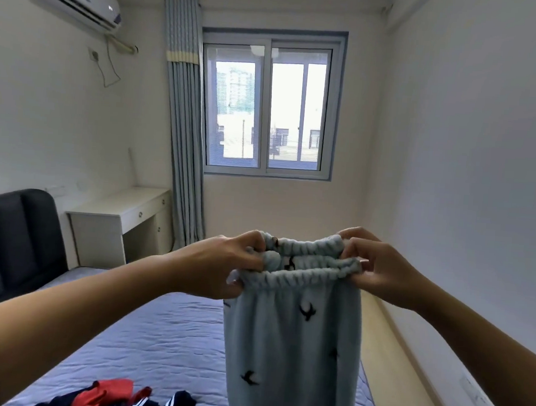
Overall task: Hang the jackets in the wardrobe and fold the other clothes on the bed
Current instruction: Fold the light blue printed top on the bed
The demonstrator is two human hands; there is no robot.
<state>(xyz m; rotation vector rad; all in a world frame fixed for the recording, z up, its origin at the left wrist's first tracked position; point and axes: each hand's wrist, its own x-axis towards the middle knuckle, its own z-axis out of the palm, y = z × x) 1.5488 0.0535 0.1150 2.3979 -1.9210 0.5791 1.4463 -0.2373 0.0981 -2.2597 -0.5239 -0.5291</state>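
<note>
Over the bed (pixel 162 338) our left hand (pixel 221 263) and right hand (pixel 379 271) pinch the trousers (pixel 291 347) at nine and three o'clock; uneven grips risk twisting.

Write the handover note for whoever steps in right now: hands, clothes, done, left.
Pants hang by the waistband over the bed, not folded.
Left hand grips the waistband's left end; right hand pinches its right end.
Red and navy pile lies loose on the bed's near end.
Done: nothing folded in view.
Left: fold pants, sort and fold the pile, hang any jackets; wardrobe out of view.
</note>
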